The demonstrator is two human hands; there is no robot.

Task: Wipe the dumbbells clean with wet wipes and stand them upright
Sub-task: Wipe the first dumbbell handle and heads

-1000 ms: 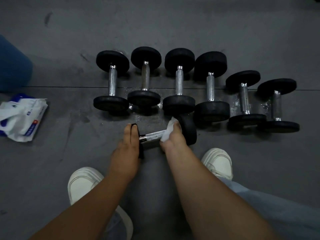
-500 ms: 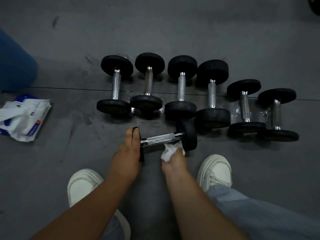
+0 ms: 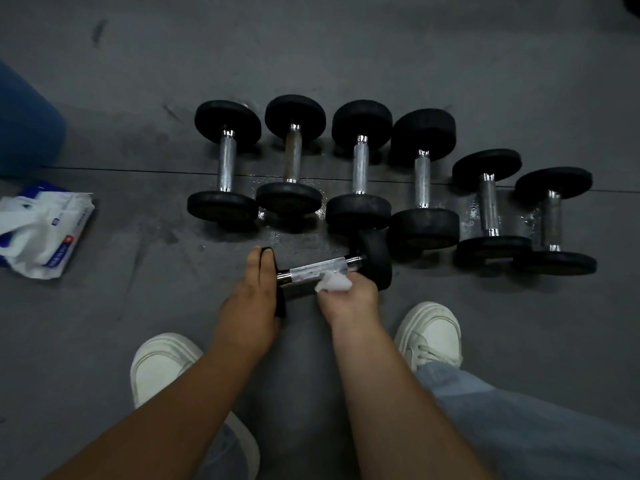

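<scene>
Left hand (image 3: 252, 296) cupped over the left end plate of the dumbbell (image 3: 322, 268), fingers (image 3: 265, 268) draped over the plate's rim and holding it; thumb hidden. Right hand (image 3: 349, 301) closed on a crumpled wet wipe (image 3: 334, 282), pressing it against the near side of the chrome handle, right of its middle. Dumbbell spanning the gap between the two hands, handle slanted, right plate farther from the body than the left and just right of the right hand. Contact between the plates and the floor (image 3: 346, 46): not determinable.

Far left of the left hand and beyond it: blue object (image 3: 27, 126), cut by the frame edge. Nearer, still well left of the left hand: opened pack of wet wipes (image 3: 45, 230), white and blue, flat on the floor.

Beyond both hands: row of six dumbbells (image 3: 358, 164), lying side by side, handles pointing away from the hands, black plates at both ends. Third unit's near plate just beside the held dumbbell's right plate. Last three units to the right of the right hand, with a wet patch (image 3: 469, 209) on the floor among them.

Behind the hands, toward the body: white left shoe (image 3: 159, 365) under the left forearm; white right shoe (image 3: 433, 330) right of the right forearm, with a pale blue trouser leg (image 3: 519, 427) above it.
</scene>
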